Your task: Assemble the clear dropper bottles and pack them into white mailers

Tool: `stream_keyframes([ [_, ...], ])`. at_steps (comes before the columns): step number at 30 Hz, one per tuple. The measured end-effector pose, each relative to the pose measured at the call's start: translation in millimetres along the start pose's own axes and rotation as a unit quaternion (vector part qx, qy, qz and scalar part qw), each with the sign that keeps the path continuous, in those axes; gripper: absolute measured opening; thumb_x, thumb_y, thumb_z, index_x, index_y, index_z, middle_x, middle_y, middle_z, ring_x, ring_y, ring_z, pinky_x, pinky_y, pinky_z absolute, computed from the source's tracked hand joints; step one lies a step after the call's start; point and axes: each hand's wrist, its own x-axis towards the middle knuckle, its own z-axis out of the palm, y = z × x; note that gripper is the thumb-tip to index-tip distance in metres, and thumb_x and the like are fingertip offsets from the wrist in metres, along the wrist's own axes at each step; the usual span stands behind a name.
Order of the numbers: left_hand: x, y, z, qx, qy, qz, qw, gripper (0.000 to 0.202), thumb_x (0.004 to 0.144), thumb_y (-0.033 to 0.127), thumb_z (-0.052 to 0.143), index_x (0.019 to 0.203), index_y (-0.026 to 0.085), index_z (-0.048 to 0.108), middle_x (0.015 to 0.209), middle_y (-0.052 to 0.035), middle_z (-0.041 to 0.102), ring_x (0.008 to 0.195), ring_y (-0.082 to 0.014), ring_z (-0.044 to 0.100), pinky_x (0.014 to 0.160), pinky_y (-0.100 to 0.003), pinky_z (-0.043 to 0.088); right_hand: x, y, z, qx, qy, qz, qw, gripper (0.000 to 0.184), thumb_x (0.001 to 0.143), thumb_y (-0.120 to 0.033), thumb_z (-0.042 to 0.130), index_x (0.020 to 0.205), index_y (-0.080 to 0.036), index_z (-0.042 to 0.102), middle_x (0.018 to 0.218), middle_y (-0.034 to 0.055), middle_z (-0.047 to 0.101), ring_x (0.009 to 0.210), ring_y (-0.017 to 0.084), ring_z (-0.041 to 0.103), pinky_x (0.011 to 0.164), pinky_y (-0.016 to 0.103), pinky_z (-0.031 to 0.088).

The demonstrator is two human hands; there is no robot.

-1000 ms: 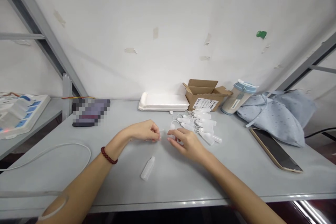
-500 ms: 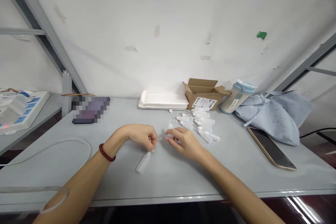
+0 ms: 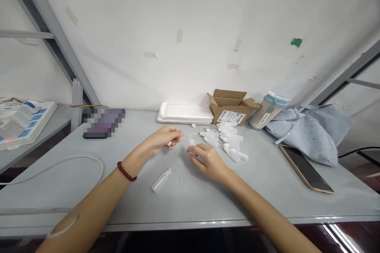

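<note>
A small white plastic bottle [image 3: 160,180] lies on its side on the grey table [image 3: 190,201], a thin string trailing from its neck. My left hand [image 3: 162,137], with a red bead bracelet on the wrist, hovers beyond it, fingers pinched on a tiny white piece. My right hand [image 3: 207,159] rests on the table with fingers curled, touching a small white cap at the near edge of a pile of several white bottles [image 3: 224,139]. What its fingers hold is hidden.
At the back stand a stack of white trays [image 3: 184,114], an open cardboard box [image 3: 230,107] and a blue-lidded cup [image 3: 267,110]. A blue cloth bag [image 3: 307,131] and a phone [image 3: 305,168] lie right. A dark object [image 3: 102,123] and a white cable [image 3: 56,166] lie left.
My left hand has let go of the lone bottle, now with a string at its neck, and moved up and away toward the pile. My right hand has barely moved.
</note>
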Motion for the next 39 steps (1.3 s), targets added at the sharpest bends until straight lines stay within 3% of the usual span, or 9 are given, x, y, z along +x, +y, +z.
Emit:
stream_keyframes([
  [3, 9.1, -9.5, 2.4, -0.073, 0.007, -0.053, 0.996, 0.028, 0.068, 0.033, 0.068, 0.087, 0.015, 0.058, 0.079, -0.0019, 0.057, 0.061, -0.0104, 0.052, 0.052, -0.024, 0.041, 0.2, 0.6, 2.4, 0.004, -0.004, -0.005, 1.0, 0.017, 0.089, -0.016, 0.045, 0.1, -0.018, 0.059, 0.086, 0.0067, 0.063, 0.073, 0.016, 0.057, 0.066, 0.026, 0.043],
  [7, 11.2, -13.1, 2.1, -0.151, -0.007, -0.057, 0.987, 0.026, 0.07, 0.022, 0.067, 0.093, 0.013, 0.057, 0.081, -0.0042, 0.06, 0.074, -0.0138, 0.061, 0.071, -0.029, 0.05, 0.5, 1.7, 4.0, 0.007, -0.004, -0.003, 1.0, 0.019, 0.088, -0.013, 0.045, 0.1, -0.018, 0.058, 0.089, 0.008, 0.063, 0.078, 0.017, 0.058, 0.068, 0.027, 0.044],
  [14, 5.4, -7.7, 7.1, -0.185, -0.044, -0.041, 0.981, 0.022, 0.071, 0.008, 0.064, 0.093, 0.01, 0.063, 0.09, -0.0093, 0.068, 0.089, -0.0176, 0.066, 0.092, -0.032, 0.049, 0.8, 5.0, 5.9, 0.003, 0.009, -0.006, 1.0, 0.017, 0.088, -0.012, 0.045, 0.097, -0.019, 0.058, 0.087, 0.0064, 0.061, 0.073, 0.016, 0.056, 0.066, 0.026, 0.042],
  [18, 2.3, -5.9, 9.1, -0.154, -0.04, -0.019, 0.987, 0.018, 0.072, 0.013, 0.068, 0.09, 0.012, 0.067, 0.09, -0.0078, 0.072, 0.097, -0.0192, 0.065, 0.098, -0.033, 0.045, 0.7, 5.9, 6.5, 0.008, 0.008, -0.009, 1.0, 0.017, 0.087, -0.012, 0.045, 0.097, -0.018, 0.057, 0.088, 0.0069, 0.062, 0.075, 0.017, 0.056, 0.066, 0.026, 0.042],
  [23, 1.0, -4.4, 14.7, -0.023, -0.044, 0.02, 0.999, 0.025, 0.075, 0.035, 0.067, 0.08, 0.01, 0.068, 0.082, -0.0085, 0.072, 0.085, -0.0225, 0.068, 0.089, -0.038, 0.05, 0.6, 3.3, 4.5, 0.026, -0.009, 0.003, 1.0, 0.016, 0.086, -0.011, 0.046, 0.095, -0.018, 0.057, 0.089, 0.007, 0.061, 0.079, 0.017, 0.057, 0.07, 0.026, 0.043],
  [28, 1.8, -3.2, 20.2, 0.001, -0.017, 0.049, 0.999, 0.036, 0.078, 0.044, 0.061, 0.093, 0.011, 0.063, 0.082, -0.008, 0.07, 0.071, -0.0202, 0.069, 0.065, -0.032, 0.053, 0.7, 2.0, 3.7, 0.038, -0.006, 0.004, 0.999, 0.015, 0.08, -0.009, 0.046, 0.09, -0.018, 0.053, 0.085, 0.0057, 0.059, 0.071, 0.016, 0.054, 0.066, 0.026, 0.041],
  [32, -0.6, -1.7, 20.9, -0.003, -0.046, 0.088, 0.995, 0.038, 0.077, 0.043, 0.061, 0.099, 0.012, 0.062, 0.084, -0.008, 0.07, 0.08, -0.0205, 0.067, 0.062, -0.027, 0.05, 0.9, -0.8, 0.1, 0.078, -0.011, 0.008, 0.997, 0.013, 0.075, -0.009, 0.046, 0.083, -0.019, 0.048, 0.076, 0.0016, 0.055, 0.064, 0.014, 0.048, 0.06, 0.023, 0.036],
  [35, -2.8, -0.9, 22.3, 0.011, -0.078, 0.082, 0.993, 0.036, 0.077, 0.039, 0.058, 0.101, 0.012, 0.061, 0.083, -0.0084, 0.071, 0.082, -0.0212, 0.067, 0.062, -0.027, 0.049, 0.7, -2.7, -2.5, 0.106, -0.014, 0.022, 0.994, 0.013, 0.073, -0.01, 0.046, 0.08, -0.02, 0.045, 0.071, -0.0006, 0.051, 0.061, 0.013, 0.045, 0.057, 0.022, 0.033],
  [39, -0.9, -2.6, 23.9, 0.051, -0.081, 0.078, 0.992, 0.031, 0.08, 0.037, 0.052, 0.095, 0.012, 0.062, 0.086, -0.0089, 0.071, 0.083, -0.0208, 0.067, 0.068, -0.03, 0.051, 1.2, -0.7, -1.6, 0.097, -0.02, 0.038, 0.994, 0.011, 0.072, -0.012, 0.045, 0.079, -0.021, 0.043, 0.069, -0.0017, 0.048, 0.058, 0.013, 0.041, 0.056, 0.022, 0.029],
])
